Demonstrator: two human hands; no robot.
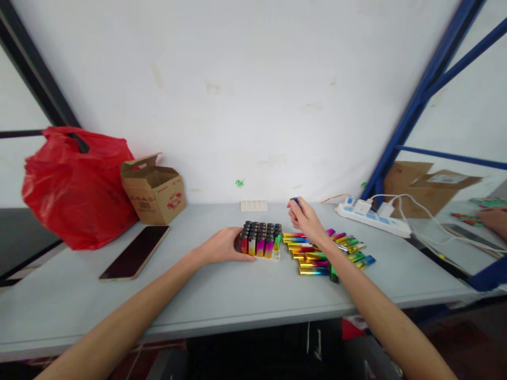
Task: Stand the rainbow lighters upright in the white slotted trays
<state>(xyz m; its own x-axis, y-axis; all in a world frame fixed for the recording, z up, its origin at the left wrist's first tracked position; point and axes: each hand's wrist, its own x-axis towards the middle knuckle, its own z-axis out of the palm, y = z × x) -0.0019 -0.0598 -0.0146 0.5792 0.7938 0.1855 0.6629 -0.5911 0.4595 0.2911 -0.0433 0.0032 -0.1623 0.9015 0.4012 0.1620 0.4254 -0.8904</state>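
Note:
Several shiny multicoloured lighters stand upright in tight rows, black tops up, in a white tray. My left hand grips the left side of this block, thumb along the near edge and the far fingers partly hidden. At the tray's near right corner, an unfilled spot shows. Raised beyond the loose pile, my right hand is closed round a lighter, of which only a dark blue end shows. Below that hand and forearm lies a pile of loose metallic lighters, partly covered by the arm.
A white moulded tray lies by the wall. To the left are a phone, an open carton and a red plastic bag. A power strip with cables sits right, near a blue frame; another person's hand shows beyond.

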